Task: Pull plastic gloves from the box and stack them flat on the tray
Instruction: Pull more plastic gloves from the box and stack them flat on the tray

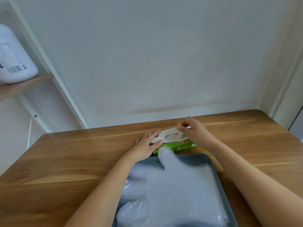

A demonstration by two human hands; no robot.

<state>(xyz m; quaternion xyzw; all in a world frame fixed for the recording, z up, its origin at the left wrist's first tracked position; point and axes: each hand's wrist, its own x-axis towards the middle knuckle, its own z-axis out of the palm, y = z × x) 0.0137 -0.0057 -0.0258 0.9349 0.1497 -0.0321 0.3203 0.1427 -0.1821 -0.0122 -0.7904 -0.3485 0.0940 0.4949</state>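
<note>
A green and white glove box (pixel 177 145) lies on the wooden table just beyond a grey-blue tray (pixel 216 171). My left hand (pixel 146 145) rests flat on the box's left end and holds it down. Over the box's oval opening, my right hand (pixel 192 131) has its fingertips pinched on crumpled clear plastic of a glove (pixel 173 136) that sticks out of the opening. A stack of clear plastic gloves (pixel 172 189) lies flat on the tray, one thumb reaching over the tray's far rim toward the box.
The wooden table (pixel 82 161) stands against a white wall. A wooden shelf (pixel 26 86) at upper left carries a large white bottle (pixel 14 56). The table's right corner is near a white door frame.
</note>
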